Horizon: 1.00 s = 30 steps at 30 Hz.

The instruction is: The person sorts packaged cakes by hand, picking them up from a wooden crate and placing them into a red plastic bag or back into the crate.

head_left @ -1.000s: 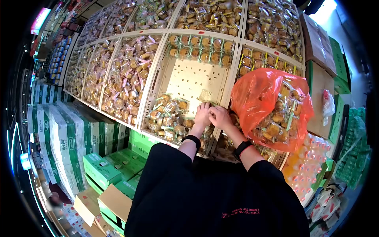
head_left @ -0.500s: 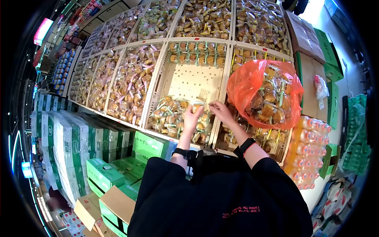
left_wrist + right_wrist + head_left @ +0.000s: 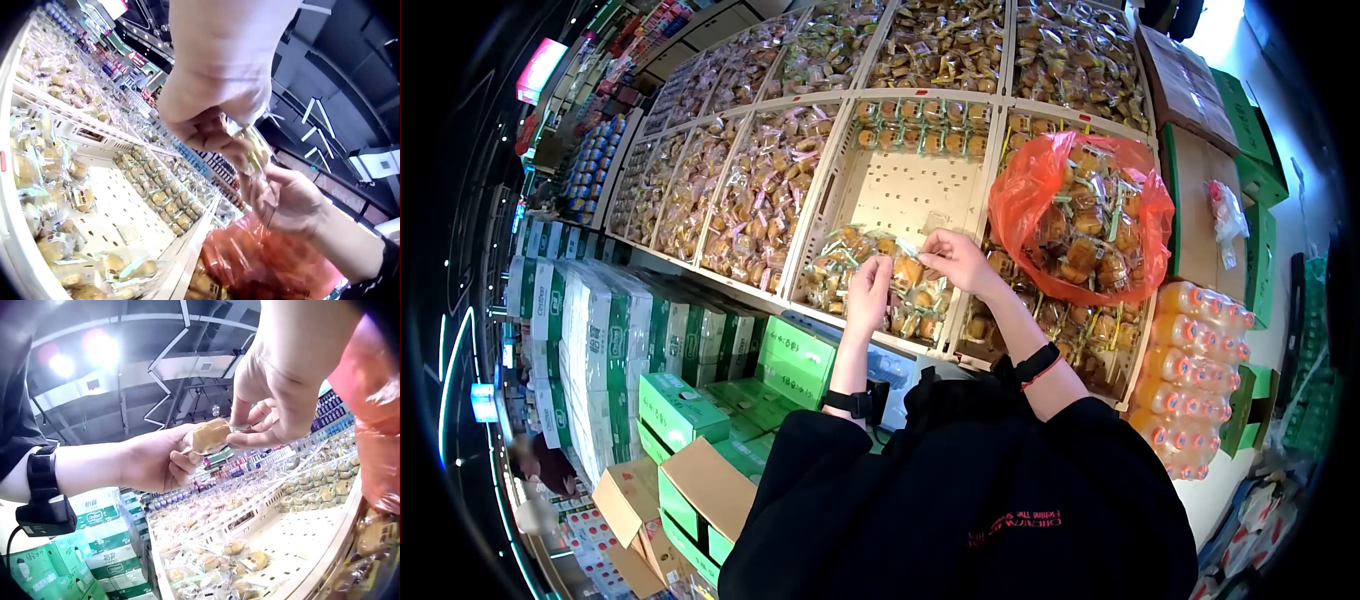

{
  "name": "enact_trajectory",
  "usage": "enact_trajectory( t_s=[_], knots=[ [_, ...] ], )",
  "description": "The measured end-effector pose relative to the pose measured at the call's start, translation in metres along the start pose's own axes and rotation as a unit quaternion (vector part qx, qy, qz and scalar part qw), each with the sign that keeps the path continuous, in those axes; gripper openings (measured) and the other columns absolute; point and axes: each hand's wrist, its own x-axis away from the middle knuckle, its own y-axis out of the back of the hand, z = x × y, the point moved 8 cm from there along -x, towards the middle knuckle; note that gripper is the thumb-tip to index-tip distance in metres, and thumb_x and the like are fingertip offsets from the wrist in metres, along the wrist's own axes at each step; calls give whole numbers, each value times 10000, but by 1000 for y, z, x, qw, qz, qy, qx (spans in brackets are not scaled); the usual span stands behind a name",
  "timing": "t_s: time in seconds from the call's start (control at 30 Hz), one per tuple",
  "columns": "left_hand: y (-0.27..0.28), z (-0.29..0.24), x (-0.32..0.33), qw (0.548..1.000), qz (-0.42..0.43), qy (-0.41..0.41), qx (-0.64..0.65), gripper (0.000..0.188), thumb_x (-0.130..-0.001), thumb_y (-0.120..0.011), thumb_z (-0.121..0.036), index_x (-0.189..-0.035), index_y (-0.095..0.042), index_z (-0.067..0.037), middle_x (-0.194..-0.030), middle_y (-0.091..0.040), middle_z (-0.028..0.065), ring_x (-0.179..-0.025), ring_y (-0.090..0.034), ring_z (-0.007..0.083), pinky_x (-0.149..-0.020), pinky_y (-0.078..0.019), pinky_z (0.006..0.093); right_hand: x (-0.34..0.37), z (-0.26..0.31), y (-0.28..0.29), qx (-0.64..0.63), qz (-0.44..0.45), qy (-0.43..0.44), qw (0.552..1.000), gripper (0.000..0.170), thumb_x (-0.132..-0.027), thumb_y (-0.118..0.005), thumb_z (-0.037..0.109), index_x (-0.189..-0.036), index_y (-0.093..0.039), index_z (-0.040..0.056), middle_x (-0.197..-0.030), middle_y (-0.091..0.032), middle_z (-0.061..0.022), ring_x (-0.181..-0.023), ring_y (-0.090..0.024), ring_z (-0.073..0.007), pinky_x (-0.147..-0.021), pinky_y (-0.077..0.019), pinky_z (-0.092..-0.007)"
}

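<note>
Slotted pale bin [image 3: 910,190] in a shop display holds neat rows of wrapped cakes [image 3: 923,126] along its far side and a loose heap [image 3: 833,268] along its near side; over that heap, a single wrapped cake [image 3: 209,436] is up between both hands, the left hand [image 3: 868,292] pinching one end, the right hand [image 3: 960,262] pinching the wrapper at the other, beside a red plastic bag [image 3: 1021,190] full of wrapped cakes

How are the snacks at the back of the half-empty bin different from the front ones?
The back snacks sit in neat rows; the front snacks lie jumbled. The back snacks face much the same way; the front snacks point every which way. Both have clear wrappers.
</note>
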Motion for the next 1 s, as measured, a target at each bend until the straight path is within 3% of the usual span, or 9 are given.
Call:
enact_trajectory(
  t_s=[0.07,0.13,0.2,0.27,0.4,0.67,0.73,0.93,1.0],
  knots=[
    [-6,-8,9,999,27,19,30,203,-938,-483,-229,-982,-535,-37,-623,-525,-20,-571,-553,69,-493,-402,210,3,23,1,-28,-10,13,999,84,-856,-584,57,-847,-526,-4,-806,-595,-36,-755,-591,-114,-641,-502,-261],
    [-17,-11,23,996,55,41,60,195,-923,-517,-198,-1028,-518,-35,-644,-542,-16,-611,-576,74,-517,-414,209,11,51,5,91,-76,45,992,99,-828,-601,51,-837,-522,-8,-726,-575,-24,-664,-541,-94,-593,-464,-261],
    [-16,-24,34,1000,-1,-11,8,242,-885,-575,-143,-1075,-488,-21,-695,-573,-11,-646,-589,81,-537,-418,209,17,67,4,115,-90,54,988,73,-827,-587,19,-852,-522,-4,-733,-604,-50,-674,-573,-117,-619,-472,-274],
    [-19,-22,39,995,-23,24,90,256,-847,-619,-102,-1058,-503,-15,-714,-583,-12,-680,-588,75,-543,-414,208,22,78,8,148,-118,38,981,74,-823,-589,18,-852,-525,-4,-747,-634,-88,-704,-610,-142,-636,-479,-279],
    [-15,-19,40,986,-79,9,146,254,-816,-643,-46,-1025,-506,-5,-708,-601,4,-648,-558,54,-566,-405,185,21,86,11,133,-101,39,985,78,-815,-594,23,-841,-528,-9,-734,-641,-110,-689,-623,-151,-636,-485,-281],
    [-9,-22,53,995,-8,52,89,258,-830,-634,-103,-1040,-566,30,-789,-601,11,-685,-530,65,-633,-429,216,16,99,-14,192,56,72,977,110,-806,-583,95,-895,-621,42,-742,-648,-99,-625,-612,-183,-600,-469,-298],
    [-24,-27,53,998,43,42,8,325,-832,-635,-148,-1086,-550,36,-855,-613,35,-757,-555,84,-693,-441,217,25,109,-22,244,81,97,962,149,-801,-594,94,-925,-641,25,-797,-662,-106,-709,-623,-175,-659,-479,-289],
    [-34,-28,43,997,43,59,5,228,-795,-687,-184,-834,-557,-1,-721,-555,-5,-625,-487,59,-566,-391,216,29,108,-9,276,9,110,955,150,-788,-587,88,-916,-653,50,-819,-650,-113,-792,-615,-254,-731,-476,-334],
    [-35,-10,35,993,75,95,-11,240,-789,-694,-205,-790,-543,-17,-673,-530,-11,-586,-468,61,-542,-377,216,38,115,-10,348,-19,176,921,136,-789,-576,86,-894,-655,54,-821,-633,-109,-829,-589,-266,-758,-465,-352]
  ],
)
